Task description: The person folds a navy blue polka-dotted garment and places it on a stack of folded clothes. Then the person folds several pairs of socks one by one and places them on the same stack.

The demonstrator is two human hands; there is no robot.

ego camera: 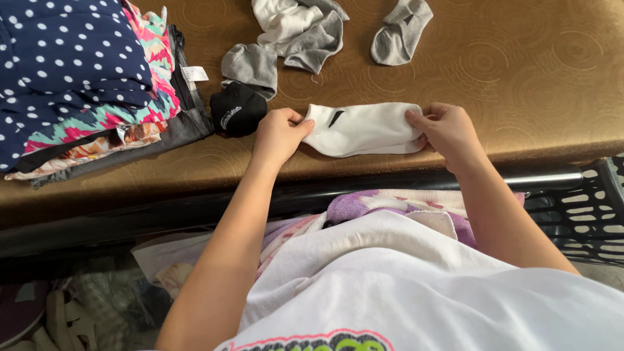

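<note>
Both hands are gripping one white sock: our left hand point(281, 133) is pinching its left end between thumb and fingers, and our right hand point(447, 130) is pinching its right end the same way. We are holding the sock point(364, 129) stretched flat between them, low over the near edge of the worktop point(533, 78); whether it is resting on the surface or just above it we cannot tell.

We judge that we are smoothing or squaring up this sock, midway through handling it. A fold from here would call for keeping both pinches firm and the ends level, so the fabric is not twisting.

The sock is looking short and ankle-cut, soft and clean, with a small dark mark near its left end and a rounded lower edge. It seems doubled over, though we cannot be sure.

Just beside our left hand a black bundle point(238, 108) is lying, touching a stack of folded clothes point(84, 78). Farther off, grey and white socks point(289, 39) are lying in a loose heap, with a single grey sock point(401, 31) well apart to the right.
</note>
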